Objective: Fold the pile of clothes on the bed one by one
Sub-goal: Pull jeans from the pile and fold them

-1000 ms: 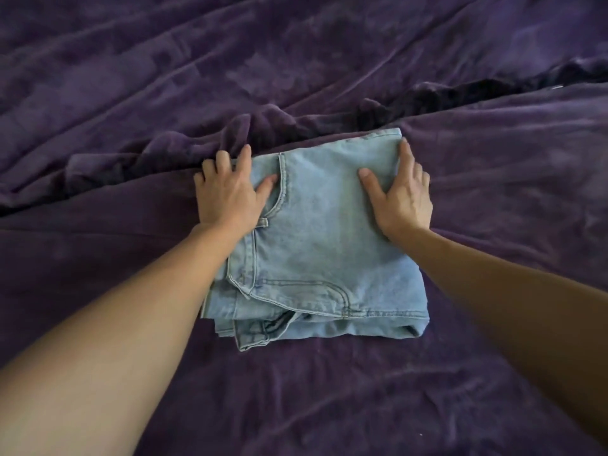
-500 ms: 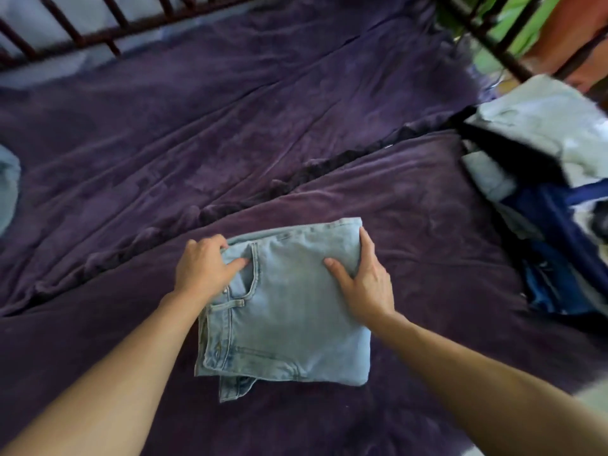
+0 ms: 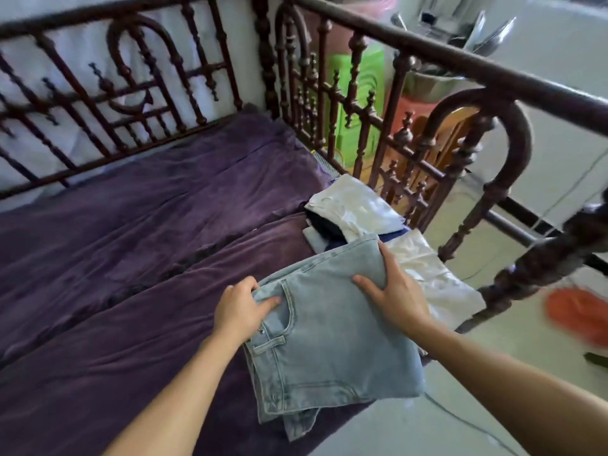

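While the folded jeans [image 3: 332,340] are held over the near right edge of the purple bedcover [image 3: 131,258], their left edge is pinched by the left hand [image 3: 238,312], thumb on top, and their far right corner is gripped by the right hand [image 3: 394,297]. Just beyond, a pile of white and dark clothes [image 3: 355,212] is seen beside the dark bed rail [image 3: 427,52].

In the lower centre of the frame, a folded pair of pale blue jeans [image 3: 332,343] is held by both hands: the left hand [image 3: 238,312] grips its left edge with the thumb on top, and the right hand [image 3: 396,296] grips its upper right edge. A purple blanket [image 3: 131,225] fills the left. A pile of clothes [image 3: 355,213] lies at centre right, beside a dark bed rail [image 3: 427,57].
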A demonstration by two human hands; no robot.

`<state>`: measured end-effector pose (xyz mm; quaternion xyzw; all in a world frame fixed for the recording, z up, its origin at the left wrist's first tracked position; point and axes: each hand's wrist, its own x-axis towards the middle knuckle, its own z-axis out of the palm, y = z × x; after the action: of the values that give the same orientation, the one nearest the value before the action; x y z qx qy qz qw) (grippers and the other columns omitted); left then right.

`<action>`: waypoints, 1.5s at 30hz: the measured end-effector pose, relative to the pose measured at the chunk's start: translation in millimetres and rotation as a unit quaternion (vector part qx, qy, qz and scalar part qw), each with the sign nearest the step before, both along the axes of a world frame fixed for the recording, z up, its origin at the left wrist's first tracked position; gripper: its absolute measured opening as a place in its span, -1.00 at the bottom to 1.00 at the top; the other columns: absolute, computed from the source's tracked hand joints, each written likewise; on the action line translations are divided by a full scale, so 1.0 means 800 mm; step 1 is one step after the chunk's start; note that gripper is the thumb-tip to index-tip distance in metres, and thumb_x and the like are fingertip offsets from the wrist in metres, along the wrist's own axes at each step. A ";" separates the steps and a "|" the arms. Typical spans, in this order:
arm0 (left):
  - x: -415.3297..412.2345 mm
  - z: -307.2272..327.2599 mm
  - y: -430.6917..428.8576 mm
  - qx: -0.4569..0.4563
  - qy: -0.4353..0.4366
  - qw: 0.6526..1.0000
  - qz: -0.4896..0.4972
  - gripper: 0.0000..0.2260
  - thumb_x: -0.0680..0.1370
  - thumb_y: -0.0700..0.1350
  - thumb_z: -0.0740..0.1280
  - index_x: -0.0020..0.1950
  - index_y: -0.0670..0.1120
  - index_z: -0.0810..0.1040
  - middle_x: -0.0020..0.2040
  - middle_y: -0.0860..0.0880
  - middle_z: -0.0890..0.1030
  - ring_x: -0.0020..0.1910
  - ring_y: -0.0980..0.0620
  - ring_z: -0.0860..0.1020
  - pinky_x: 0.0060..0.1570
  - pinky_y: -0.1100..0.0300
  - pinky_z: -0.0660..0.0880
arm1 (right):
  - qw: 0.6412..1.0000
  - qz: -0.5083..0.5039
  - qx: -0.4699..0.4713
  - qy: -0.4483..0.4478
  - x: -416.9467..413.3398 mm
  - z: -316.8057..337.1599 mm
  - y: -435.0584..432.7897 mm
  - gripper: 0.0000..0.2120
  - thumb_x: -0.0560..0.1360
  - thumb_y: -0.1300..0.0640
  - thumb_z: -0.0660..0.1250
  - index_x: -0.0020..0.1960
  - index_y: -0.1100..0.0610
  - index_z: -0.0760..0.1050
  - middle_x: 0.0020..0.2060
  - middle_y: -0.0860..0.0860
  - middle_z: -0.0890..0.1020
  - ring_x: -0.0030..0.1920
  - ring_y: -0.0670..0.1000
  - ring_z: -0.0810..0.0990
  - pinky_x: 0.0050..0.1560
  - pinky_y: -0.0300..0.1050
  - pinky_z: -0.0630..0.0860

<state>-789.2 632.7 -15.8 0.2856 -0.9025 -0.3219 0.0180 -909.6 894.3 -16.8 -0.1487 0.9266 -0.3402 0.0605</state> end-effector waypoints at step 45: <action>-0.315 -0.253 0.054 -0.069 -0.068 0.993 -0.065 -0.25 0.49 0.45 -0.16 0.57 0.08 -0.14 0.58 -0.14 -0.09 0.54 -0.18 0.01 0.37 -0.18 0.22 | 0.908 0.213 0.351 0.089 -0.443 -0.221 -0.119 -0.33 0.53 -0.38 -0.24 0.57 -0.13 -0.02 0.58 0.05 -0.04 0.56 0.08 -0.14 0.50 0.21 -0.08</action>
<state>-1041.0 675.7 -218.3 0.2461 -0.9381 -0.2394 -0.0451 -1263.7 799.1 -193.5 -0.3410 0.9340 0.0423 0.0974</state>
